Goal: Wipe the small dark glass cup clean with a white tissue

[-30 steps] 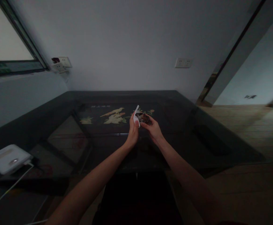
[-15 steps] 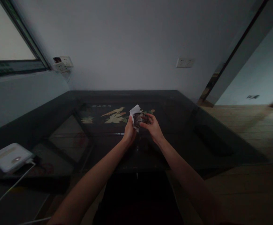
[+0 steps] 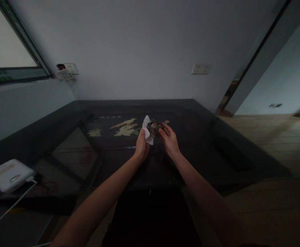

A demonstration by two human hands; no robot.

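My left hand [image 3: 141, 145] is closed on a white tissue [image 3: 147, 133], pinching it below its raised corner. Against the tissue's right side sits a small dark, shiny, rounded object [image 3: 154, 129], partly see-through like glass; its exact kind is hard to make out in the dim light. The thumb and fingers of my right hand [image 3: 171, 141] grip this object by its right edge. Both hands are held close together above the dark glossy table [image 3: 191, 154], in front of its inlaid bird picture [image 3: 125, 128].
At the table's left stands a white box-shaped device [image 3: 9, 174] with a white cable [image 3: 13, 206]. A dark flat oblong [image 3: 232, 154] lies on the right side. Behind the table rises a wall with sockets [image 3: 200, 69]; wooden floor [image 3: 263, 132] shows at the right.
The dark object has turned in my right hand, whose thumb has shifted to its right edge. The tissue has changed shape, its top now more pointed. The view has shifted slightly.
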